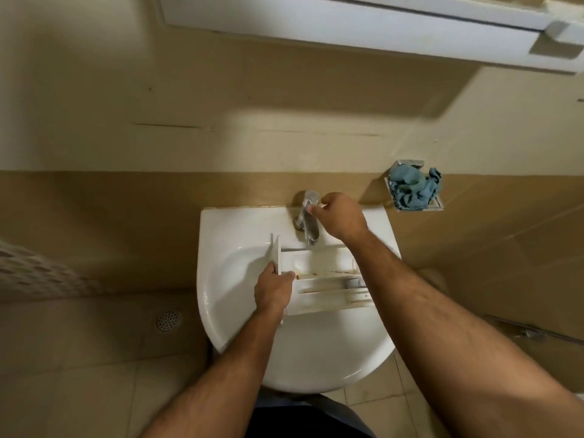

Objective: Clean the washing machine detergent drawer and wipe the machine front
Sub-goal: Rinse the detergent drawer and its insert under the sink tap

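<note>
Head cam: you're looking straight down over a white sink point(221, 311), both bare forearms reaching in from the bottom edge.
Left fingers: curled shut around the front panel end of the detergent drawer point(322, 279), thumb on the near side, fingertips hooked over the far side of the panel.
Left hand point(273, 292): knuckles up, wrist pretty straight, forearm coming up from bottom centre.
Right fingers: bent and bunched, thumb and index tip pressed on the top of the faucet point(308, 216), right at the lever.
Right hand point(339, 216): back of the hand facing you, wrist cocked a bit, forearm crossing over the right end of the drawer, so that end is partly hidden.
Drawer spot: it sits in the basin just under the spout, lying lengthwise left to right, open side up, with brownish grime along the compartment walls.
Water: can't tell if anything's running, honestly.
Off to the side: blue cloth point(414, 188) bunched in a wall-mounted metal holder point(437, 205), right of the sink.
Floor: round drain point(169, 320) in the tiles on your left.
</note>
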`<move>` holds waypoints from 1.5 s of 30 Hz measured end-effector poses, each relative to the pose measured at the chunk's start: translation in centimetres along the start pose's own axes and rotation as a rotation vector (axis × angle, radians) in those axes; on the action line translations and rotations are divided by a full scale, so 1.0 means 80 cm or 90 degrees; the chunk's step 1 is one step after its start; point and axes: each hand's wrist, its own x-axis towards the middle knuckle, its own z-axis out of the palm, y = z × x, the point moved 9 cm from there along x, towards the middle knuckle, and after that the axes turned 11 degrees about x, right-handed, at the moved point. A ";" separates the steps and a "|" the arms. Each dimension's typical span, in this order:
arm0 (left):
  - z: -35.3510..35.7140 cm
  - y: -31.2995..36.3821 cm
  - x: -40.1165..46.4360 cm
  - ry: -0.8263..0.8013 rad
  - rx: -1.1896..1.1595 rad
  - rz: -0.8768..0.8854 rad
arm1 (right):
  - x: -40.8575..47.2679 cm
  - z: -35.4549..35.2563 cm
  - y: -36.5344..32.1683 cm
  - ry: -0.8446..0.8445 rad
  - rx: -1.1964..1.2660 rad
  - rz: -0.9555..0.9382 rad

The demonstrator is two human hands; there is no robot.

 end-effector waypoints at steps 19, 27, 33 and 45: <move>0.012 0.012 0.006 0.072 -0.070 -0.071 | 0.043 0.012 -0.022 -0.030 -0.138 -0.040; 0.013 0.012 0.006 0.079 -0.075 -0.080 | 0.039 0.007 -0.032 -0.048 -0.202 -0.103; 0.014 0.011 0.007 0.079 -0.074 -0.077 | 0.035 0.008 -0.039 -0.067 -0.256 -0.145; 0.015 0.010 0.009 0.069 -0.092 -0.072 | 0.038 0.005 -0.040 -0.083 -0.238 -0.176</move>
